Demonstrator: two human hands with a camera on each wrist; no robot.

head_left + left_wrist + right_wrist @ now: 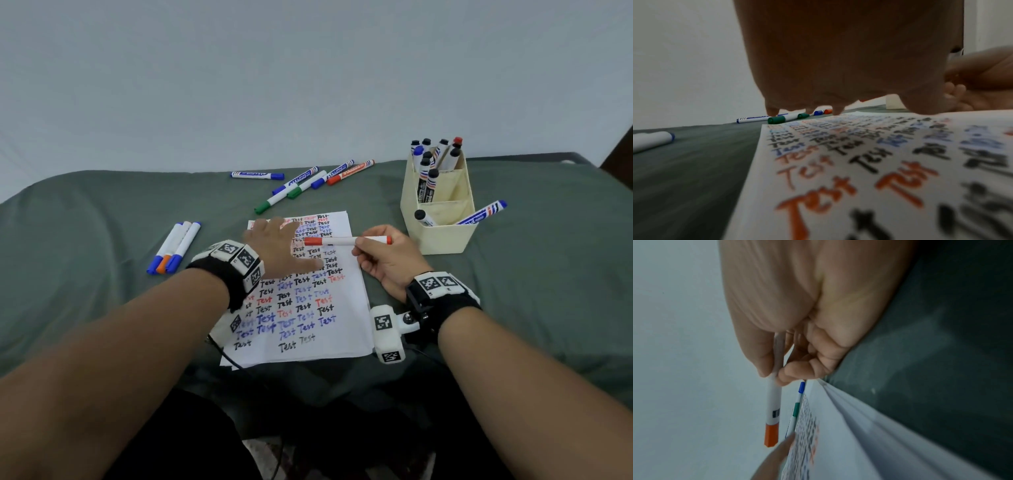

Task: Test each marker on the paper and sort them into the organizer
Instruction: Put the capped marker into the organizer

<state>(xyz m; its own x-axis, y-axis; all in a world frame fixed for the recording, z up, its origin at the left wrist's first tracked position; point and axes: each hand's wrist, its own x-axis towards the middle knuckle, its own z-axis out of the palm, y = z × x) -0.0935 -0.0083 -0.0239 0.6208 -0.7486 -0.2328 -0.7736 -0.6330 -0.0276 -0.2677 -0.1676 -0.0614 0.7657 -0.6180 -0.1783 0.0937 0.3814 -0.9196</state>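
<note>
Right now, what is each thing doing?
Red marker: capped, held level by the right hand.
Left hand: open, flat on the paper.
Paper: covered with "Test" words.
Organizer: upright, holding markers.
Loose markers: capped, lying down.

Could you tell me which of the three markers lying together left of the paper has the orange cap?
The middle marker of the three: its cap is orange, while the markers on either side of it have blue caps.
</note>
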